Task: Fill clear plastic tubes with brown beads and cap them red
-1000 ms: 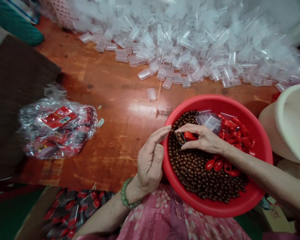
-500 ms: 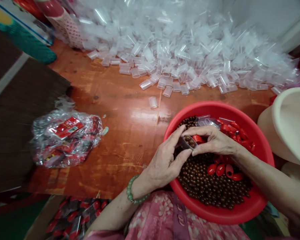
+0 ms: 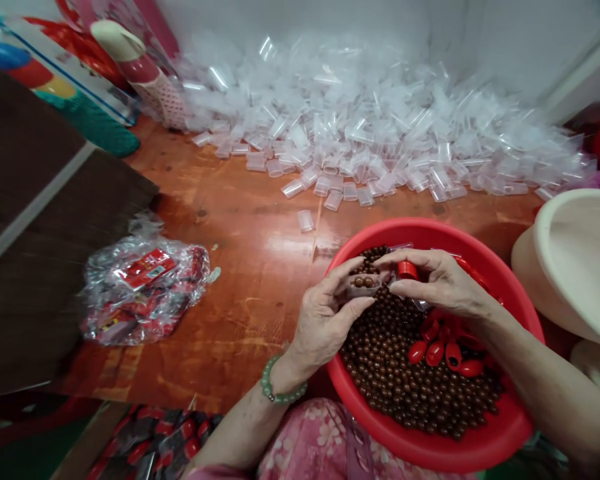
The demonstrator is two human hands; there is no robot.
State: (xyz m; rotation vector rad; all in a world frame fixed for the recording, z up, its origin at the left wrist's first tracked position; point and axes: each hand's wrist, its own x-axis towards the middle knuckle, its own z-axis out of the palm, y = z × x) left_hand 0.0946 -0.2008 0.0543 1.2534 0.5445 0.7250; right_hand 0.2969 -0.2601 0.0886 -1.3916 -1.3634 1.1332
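Observation:
Over the red basin [image 3: 410,231], my left hand [image 3: 320,320] grips a small clear plastic tube [image 3: 364,287] between thumb and fingers. A few brown beads show in it. Just to the right, my right hand [image 3: 445,283] pinches a red cap [image 3: 407,269] with thumb and forefinger, slightly apart from the tube. Many loose brown beads [image 3: 395,363] cover the basin's bottom below both hands. Several red caps [image 3: 435,353] lie on the beads under my right wrist. More red pieces at the basin's far right side are partly hidden by my right hand and forearm.
A large heap of clear plastic tubes [image 3: 360,133] lies along the wall, with one loose tube [image 3: 305,221] nearer. A plastic bag of red items [image 3: 145,287] sits on the wooden table [image 3: 250,267]. A cream bucket [image 3: 545,267] stands right; a brown box [image 3: 55,220] stands left.
The tube has turned from showing its open end to lying more sideways. My right fingers have come away from it, and the red cap now shows between them. The view has shifted slightly.

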